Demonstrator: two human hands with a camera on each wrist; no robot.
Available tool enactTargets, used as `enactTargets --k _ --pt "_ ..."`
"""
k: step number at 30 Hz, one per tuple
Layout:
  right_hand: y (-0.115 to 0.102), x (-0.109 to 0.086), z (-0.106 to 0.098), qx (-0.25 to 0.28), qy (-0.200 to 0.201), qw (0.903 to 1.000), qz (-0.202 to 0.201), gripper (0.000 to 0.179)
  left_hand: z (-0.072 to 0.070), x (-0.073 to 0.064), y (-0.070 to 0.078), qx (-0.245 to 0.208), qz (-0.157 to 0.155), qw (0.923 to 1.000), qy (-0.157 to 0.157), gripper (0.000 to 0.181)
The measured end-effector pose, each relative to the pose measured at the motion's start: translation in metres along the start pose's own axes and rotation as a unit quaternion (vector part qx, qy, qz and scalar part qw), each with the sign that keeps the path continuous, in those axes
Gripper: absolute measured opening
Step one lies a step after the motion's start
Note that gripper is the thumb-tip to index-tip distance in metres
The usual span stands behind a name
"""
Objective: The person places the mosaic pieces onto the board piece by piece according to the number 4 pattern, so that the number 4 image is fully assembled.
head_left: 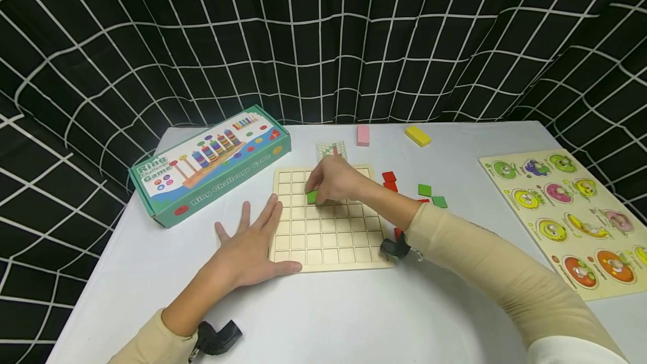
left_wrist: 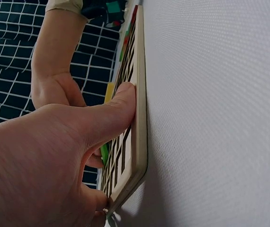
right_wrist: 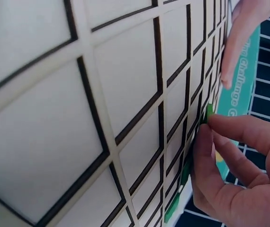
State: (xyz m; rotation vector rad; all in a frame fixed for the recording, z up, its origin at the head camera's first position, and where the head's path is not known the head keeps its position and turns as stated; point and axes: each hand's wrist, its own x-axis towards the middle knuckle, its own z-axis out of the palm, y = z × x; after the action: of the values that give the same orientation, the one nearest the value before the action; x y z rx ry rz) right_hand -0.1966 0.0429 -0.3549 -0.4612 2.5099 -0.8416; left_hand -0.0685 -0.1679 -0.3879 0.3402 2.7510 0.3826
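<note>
A pale wooden grid board (head_left: 328, 243) lies on the white table. My right hand (head_left: 336, 180) is over its upper left part, pinching a small green square tile (head_left: 311, 198) between thumb and fingertips. In the right wrist view, that green tile (right_wrist: 209, 111) is close to the grid, and further green pieces (right_wrist: 172, 209) show beyond the fingers, partly hidden. Spread along the board's left edge, my left hand (head_left: 247, 254) has straight fingers. Its thumb (left_wrist: 121, 101) rests on the board's near edge in the left wrist view.
Loose red tiles (head_left: 390, 180) and green tiles (head_left: 424, 190) lie right of the board, some behind my right forearm. A small pattern card (head_left: 327, 149), a pink block (head_left: 363, 135) and a yellow block (head_left: 418, 136) are behind. A game box (head_left: 212, 164) is left, a fruit board (head_left: 546, 229) right.
</note>
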Motion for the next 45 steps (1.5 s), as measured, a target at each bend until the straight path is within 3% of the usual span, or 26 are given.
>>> enactTargets --k 22,30,39,45 --pt "0.0 0.0 0.004 -0.03 0.003 0.9987 -0.041 0.03 0.001 0.0 0.0 0.001 0.002 1.0 0.003 0.126" --pt "0.004 -0.005 -0.01 0.02 -0.02 0.9991 -0.032 0.024 0.0 0.0 0.001 0.002 0.0 1.0 -0.002 0.126" --pt "0.013 -0.017 -0.032 0.039 0.003 0.9975 -0.058 0.023 -0.001 0.001 0.001 0.001 -0.001 1.0 -0.001 0.126" --pt "0.019 -0.031 -0.05 0.08 0.013 0.9952 -0.055 0.023 -0.001 0.002 0.001 -0.003 -0.003 1.0 -0.002 0.127"
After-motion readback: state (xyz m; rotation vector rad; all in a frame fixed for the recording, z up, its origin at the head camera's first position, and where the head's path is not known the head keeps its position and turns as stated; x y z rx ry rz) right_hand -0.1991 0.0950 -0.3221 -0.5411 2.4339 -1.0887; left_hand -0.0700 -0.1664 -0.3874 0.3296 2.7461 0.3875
